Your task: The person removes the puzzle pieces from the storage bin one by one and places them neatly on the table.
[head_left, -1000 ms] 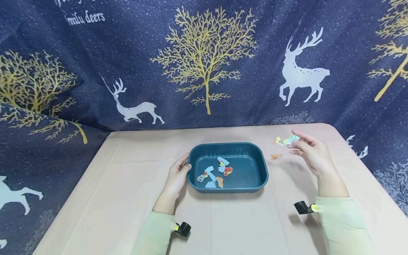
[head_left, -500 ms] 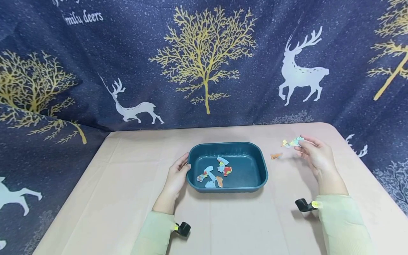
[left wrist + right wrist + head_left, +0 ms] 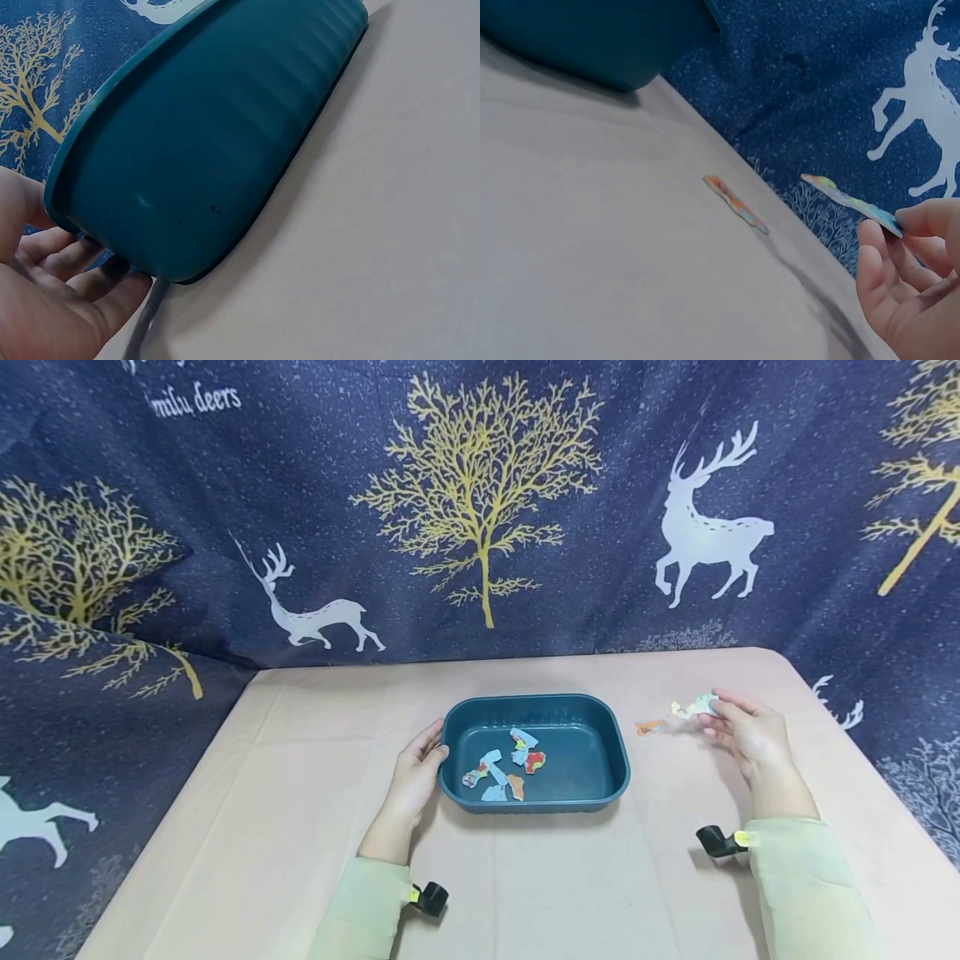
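A dark teal tray (image 3: pixel 536 807) sits mid-table in the head view. My left hand (image 3: pixel 411 777) grips its left end, thumb over the rim and fingers on the outer wall (image 3: pixel 180 165). To the tray's right, my right hand (image 3: pixel 753 739) pinches a pale, multicoloured cardboard piece (image 3: pixel 703 705) with an irregular outline. In the right wrist view the piece (image 3: pixel 851 201) is seen nearly edge-on, between thumb and fingertips. An orange cardboard piece (image 3: pixel 648 727) lies on the table beside the tray. Inside the tray are several similar pieces, among them a red one (image 3: pixel 536 762) and an orange one (image 3: pixel 516 787).
Pale cloth covers the table (image 3: pixel 300 827). Behind it hangs a dark blue curtain (image 3: pixel 420 635) with printed deer and trees. A black wrist camera (image 3: pixel 431 900) sticks out from the left sleeve, and another camera (image 3: pixel 720 841) from the right sleeve.
My right hand has moved slightly right and nearer to me, carrying the pale cardboard piece away from the orange one. The left hand and tray stay practically where they were.
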### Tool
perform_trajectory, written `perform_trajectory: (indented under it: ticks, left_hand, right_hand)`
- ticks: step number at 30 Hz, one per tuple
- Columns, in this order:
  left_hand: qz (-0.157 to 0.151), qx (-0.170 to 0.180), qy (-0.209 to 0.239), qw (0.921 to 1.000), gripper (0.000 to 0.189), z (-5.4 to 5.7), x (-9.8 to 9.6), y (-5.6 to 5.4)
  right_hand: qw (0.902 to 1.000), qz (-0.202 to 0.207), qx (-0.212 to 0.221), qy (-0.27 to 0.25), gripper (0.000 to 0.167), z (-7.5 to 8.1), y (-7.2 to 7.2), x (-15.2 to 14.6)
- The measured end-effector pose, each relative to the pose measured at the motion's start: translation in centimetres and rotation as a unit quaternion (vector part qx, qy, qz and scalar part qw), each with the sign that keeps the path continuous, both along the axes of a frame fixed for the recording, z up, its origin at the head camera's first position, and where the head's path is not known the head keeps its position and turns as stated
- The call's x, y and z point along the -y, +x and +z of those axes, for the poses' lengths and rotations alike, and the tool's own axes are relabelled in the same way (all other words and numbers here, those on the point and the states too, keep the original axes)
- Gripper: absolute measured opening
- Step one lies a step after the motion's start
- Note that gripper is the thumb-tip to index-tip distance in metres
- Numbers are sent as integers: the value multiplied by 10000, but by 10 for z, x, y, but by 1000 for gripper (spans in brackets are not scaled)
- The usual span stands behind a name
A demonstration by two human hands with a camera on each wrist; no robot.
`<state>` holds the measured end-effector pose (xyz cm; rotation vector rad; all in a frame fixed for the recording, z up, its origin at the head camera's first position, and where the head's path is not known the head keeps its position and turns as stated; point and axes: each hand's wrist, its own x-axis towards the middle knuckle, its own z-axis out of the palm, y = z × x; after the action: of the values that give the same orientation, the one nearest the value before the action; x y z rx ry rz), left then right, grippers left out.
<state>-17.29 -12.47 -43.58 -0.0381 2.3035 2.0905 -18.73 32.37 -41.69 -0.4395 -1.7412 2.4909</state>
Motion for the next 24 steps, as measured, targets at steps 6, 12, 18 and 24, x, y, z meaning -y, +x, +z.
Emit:
perform_trajectory:
  ticks: [6,12,18,24]
  left_hand:
    - [-3,31,-2,10000,48,-1,0,0]
    - [72,31,94,9999,48,-1,0,-1]
    - [59,18,86,9999,48,0,0,-1]
    - [67,31,67,10000,48,0,0,-1]
  right_hand:
    - [9989,-61,312,335,22,-6,-1,-2]
    - [9977,-93,371,555,19,-10,-1,-2]
    - [9950,-68,522,848,22,-11,-2,-2]
    - [9898,28,743,1215,56,-11,-3,0]
